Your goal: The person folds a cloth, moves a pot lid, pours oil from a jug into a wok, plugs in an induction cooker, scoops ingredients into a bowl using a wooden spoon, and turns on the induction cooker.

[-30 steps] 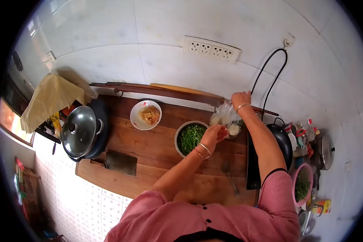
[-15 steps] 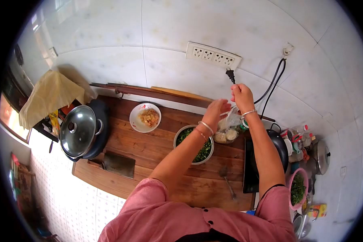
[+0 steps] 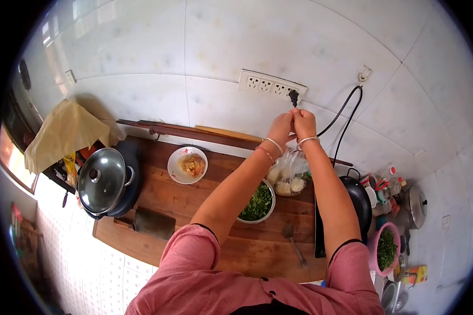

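A black power plug [image 3: 294, 97] is up against the right end of the white socket strip [image 3: 266, 85] on the wall. My right hand [image 3: 304, 124] is closed around the plug's cord end, just below the plug body. Beside it, touching, my left hand [image 3: 282, 127] is also closed at the cord end, its fingertips partly hidden behind the right hand. The black cord [image 3: 342, 113] loops from a wall hook down toward the black pan [image 3: 356, 202]. Whether the prongs are fully in cannot be seen.
The wooden counter [image 3: 215, 207] holds a bowl of chopped food [image 3: 174, 167], a bowl of greens [image 3: 257, 203], a clear bag [image 3: 289, 178], a cleaver [image 3: 155, 223], a spoon [image 3: 295, 245] and a lidded pot [image 3: 102, 178]. A pink basin [image 3: 374, 252] of greens stands at right.
The plug has moved up to the rightmost socket. My left hand, fingers apart before, has come up to meet my right hand and closed at the cord end. The view has shifted slightly.
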A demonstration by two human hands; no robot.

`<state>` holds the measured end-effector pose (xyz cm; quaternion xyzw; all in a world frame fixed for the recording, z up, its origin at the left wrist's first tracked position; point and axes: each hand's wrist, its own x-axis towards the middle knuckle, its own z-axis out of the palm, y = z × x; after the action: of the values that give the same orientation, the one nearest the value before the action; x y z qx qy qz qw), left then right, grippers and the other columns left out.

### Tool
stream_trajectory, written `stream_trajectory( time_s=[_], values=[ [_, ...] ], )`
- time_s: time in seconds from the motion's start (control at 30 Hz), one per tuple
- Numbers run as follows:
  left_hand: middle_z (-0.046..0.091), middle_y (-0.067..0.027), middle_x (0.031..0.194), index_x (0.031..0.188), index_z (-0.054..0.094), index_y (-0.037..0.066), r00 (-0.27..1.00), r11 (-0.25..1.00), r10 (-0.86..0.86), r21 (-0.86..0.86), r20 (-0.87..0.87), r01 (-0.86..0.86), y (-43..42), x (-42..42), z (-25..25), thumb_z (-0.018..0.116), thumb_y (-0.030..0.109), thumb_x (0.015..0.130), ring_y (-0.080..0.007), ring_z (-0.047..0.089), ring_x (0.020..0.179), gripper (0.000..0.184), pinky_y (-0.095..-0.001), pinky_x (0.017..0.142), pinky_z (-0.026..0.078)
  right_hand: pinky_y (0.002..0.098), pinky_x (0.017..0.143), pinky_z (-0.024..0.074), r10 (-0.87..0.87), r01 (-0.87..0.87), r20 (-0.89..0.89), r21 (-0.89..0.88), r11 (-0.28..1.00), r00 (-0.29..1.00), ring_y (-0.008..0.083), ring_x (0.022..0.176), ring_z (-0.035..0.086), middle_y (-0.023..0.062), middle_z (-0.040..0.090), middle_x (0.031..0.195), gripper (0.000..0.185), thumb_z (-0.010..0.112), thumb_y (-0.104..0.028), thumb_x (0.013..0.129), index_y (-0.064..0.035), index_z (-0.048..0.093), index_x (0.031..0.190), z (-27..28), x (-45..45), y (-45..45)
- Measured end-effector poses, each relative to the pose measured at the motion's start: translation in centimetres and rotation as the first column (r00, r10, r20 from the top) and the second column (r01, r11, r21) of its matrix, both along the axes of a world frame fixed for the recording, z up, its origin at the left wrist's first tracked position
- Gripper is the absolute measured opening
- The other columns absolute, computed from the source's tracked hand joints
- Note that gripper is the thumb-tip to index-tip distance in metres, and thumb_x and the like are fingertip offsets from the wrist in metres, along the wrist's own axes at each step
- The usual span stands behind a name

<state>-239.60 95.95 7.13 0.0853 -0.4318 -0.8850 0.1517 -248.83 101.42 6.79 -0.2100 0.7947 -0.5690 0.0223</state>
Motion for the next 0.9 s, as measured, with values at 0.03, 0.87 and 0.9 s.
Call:
stream_trajectory(
  time_s=[0.03, 0.87, 0.9],
  values=[
    [0.056, 0.0015, 0.094, 0.101, 0.056, 0.014, 1.0, 1.0, 0.012, 0.019, 0.012, -0.012, 0.0, 0.1, 0.0, 0.045, 0.033, 0.09, -0.0107, 0.053, 0.085, 0.025, -0.034, 0.074, 0.044, 0.0347, 0.06, 0.0471, 0.0, 0.0, 0.0, 0.0, 1.0, 1.0, 0.022, 0.064, 0.061, 0.0134, 0.064, 0.072, 0.03, 0.053, -0.022, 0.088, 0.0045, 0.063, 0.079, -0.5, -0.3, -0.1],
    [0.056, -0.0027, 0.071, 0.091, 0.059, 0.005, 1.0, 0.991, -0.018, 0.133, -0.016, 0.02, -2.3, -3.6, 0.5, 0.041, 0.034, 0.095, -0.0128, 0.05, 0.051, 0.034, -0.0256, 0.038, 0.037, 0.0233, 0.044, 0.0392, 0.183, -0.115, 0.296, -0.233, 0.966, 0.937, 0.0082, 0.052, 0.05, -0.0003, 0.056, 0.07, 0.022, 0.049, -0.02, 0.093, -0.004, 0.059, 0.083, 1.6, 1.2, -0.6],
    [0.056, -0.0021, 0.07, 0.092, 0.059, 0.005, 0.999, 0.992, -0.009, 0.124, -0.037, 0.014, -2.4, -3.8, 0.3, 0.04, 0.033, 0.095, -0.0122, 0.049, 0.05, 0.034, -0.0252, 0.038, 0.036, 0.0233, 0.045, 0.0406, 0.188, -0.119, 0.279, -0.246, 0.962, 0.942, 0.0084, 0.055, 0.052, 0.0, 0.057, 0.072, 0.021, 0.05, -0.02, 0.093, -0.0031, 0.06, 0.084, 1.6, 1.3, -0.6]
  ],
)
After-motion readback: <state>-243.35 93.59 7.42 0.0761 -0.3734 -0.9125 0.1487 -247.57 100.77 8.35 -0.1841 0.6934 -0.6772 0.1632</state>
